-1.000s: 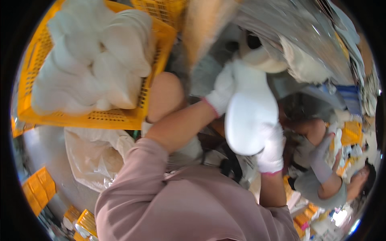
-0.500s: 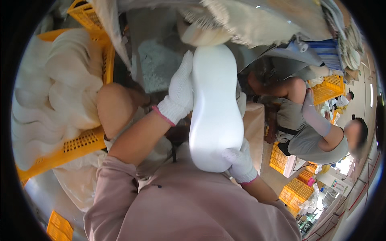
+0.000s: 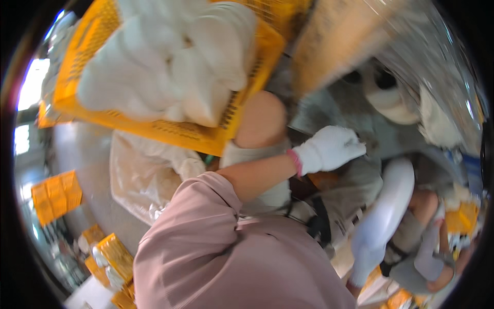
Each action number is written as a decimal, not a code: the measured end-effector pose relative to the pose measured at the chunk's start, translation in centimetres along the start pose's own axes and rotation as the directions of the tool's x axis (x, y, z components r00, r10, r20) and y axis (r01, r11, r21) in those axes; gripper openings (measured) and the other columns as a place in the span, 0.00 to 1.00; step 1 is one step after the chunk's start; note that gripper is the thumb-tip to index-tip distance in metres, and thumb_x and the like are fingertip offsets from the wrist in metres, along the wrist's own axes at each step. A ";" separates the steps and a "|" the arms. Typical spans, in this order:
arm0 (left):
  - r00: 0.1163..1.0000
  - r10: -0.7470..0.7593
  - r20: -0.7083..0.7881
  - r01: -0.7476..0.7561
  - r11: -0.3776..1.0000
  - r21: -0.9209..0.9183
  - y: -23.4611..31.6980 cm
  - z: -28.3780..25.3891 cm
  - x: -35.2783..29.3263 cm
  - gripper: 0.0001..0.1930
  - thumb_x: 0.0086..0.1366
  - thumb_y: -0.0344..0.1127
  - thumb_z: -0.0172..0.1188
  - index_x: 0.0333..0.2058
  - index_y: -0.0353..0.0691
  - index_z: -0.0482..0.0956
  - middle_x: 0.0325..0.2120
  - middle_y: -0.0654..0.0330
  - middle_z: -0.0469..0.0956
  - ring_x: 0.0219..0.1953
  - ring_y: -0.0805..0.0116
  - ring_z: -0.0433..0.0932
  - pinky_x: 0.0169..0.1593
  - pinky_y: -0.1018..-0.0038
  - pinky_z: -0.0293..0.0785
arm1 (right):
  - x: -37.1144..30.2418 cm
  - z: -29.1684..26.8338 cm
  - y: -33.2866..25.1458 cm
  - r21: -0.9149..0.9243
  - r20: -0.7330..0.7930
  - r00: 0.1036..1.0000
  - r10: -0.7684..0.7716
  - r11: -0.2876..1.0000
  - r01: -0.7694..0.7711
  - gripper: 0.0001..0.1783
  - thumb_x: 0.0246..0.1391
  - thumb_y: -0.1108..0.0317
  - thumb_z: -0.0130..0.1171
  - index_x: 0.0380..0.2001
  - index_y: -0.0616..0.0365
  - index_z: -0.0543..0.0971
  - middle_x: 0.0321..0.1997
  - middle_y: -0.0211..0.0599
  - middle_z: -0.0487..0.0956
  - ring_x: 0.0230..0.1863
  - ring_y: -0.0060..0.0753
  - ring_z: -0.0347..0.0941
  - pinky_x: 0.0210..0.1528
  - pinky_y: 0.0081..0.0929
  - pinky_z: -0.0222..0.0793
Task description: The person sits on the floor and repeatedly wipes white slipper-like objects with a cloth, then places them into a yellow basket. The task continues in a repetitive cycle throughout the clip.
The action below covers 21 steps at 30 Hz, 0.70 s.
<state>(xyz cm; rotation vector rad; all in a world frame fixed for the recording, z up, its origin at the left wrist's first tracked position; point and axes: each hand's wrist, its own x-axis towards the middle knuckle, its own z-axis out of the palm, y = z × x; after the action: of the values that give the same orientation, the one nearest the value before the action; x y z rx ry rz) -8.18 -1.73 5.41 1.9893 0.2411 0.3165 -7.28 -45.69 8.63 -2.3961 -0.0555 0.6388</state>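
Note:
A smooth white insole-shaped piece (image 3: 395,188) slants upright at the right, seen nearly edge-on. My right hand (image 3: 366,251), in a white knit glove, grips its lower end; the fingers are partly blurred. My left hand (image 3: 329,150), gloved in white with a pink cuff, is out in front of my knees, apart from that piece. Its fingers are curled together, and whatever may be between them is too small to make out. A yellow crate (image 3: 180,131) to the upper left holds a heap of similar white pieces (image 3: 198,67).
A plastic-covered bundle (image 3: 427,56) and a blurred tan sheet (image 3: 334,46) hang at the upper right. Close on my right sits another person (image 3: 419,255). A clear plastic bag (image 3: 139,175) lies below the crate, and more yellow crates (image 3: 56,195) stand at the far left.
My view has swung left, bringing the crate toward the middle. My left hand has come off the white piece and its fingers have curled. My right hand still holds the piece, now off to the right.

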 end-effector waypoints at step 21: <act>0.813 0.507 -0.287 -0.358 0.823 0.441 4.6 -17.7 -11.4 0.13 0.51 0.23 0.64 0.38 0.41 0.84 0.39 0.55 0.85 0.44 0.49 0.85 0.50 0.60 0.81 | -0.9 15.7 -30.0 0.172 0.240 0.417 -0.877 0.461 0.871 0.44 0.49 0.63 0.78 0.67 0.66 0.72 0.64 0.59 0.77 0.59 0.59 0.79 0.63 0.45 0.75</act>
<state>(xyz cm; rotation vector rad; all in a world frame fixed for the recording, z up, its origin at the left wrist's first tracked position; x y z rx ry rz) -24.59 7.99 15.47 2.3316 0.0851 1.0517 -11.69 -13.03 16.57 -1.8127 -1.3565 0.4356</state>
